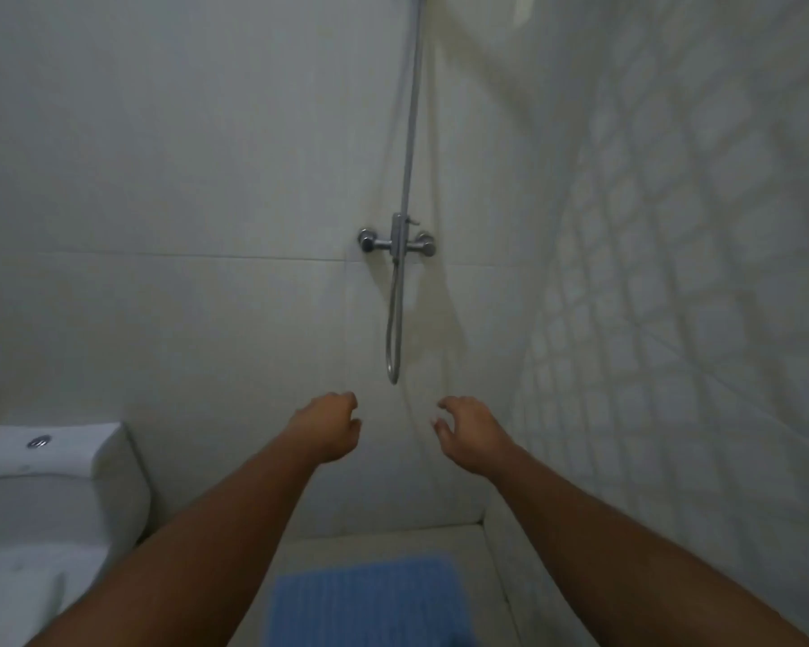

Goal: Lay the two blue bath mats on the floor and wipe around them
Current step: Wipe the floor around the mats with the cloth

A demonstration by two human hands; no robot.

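**Both hands raised and empty, one blue mat on the floor below them**

Both arms reach forward toward the tiled wall; the left hand (332, 427) has its fingers curled in toward the palm and holds nothing; the right hand (472, 431) is spread, its fingers bent and apart, also holding nothing; the two hands are near each other but not touching. One blue bath mat (370, 600) lies flat on the floor (393, 544), below the hands and between the two forearms, its near edge cut off by the frame. Just above the gap between the hands hangs the loop of a shower hose (393, 329); higher still sits the shower mixer (395, 242). A white toilet (43, 497) stands left of the left arm.
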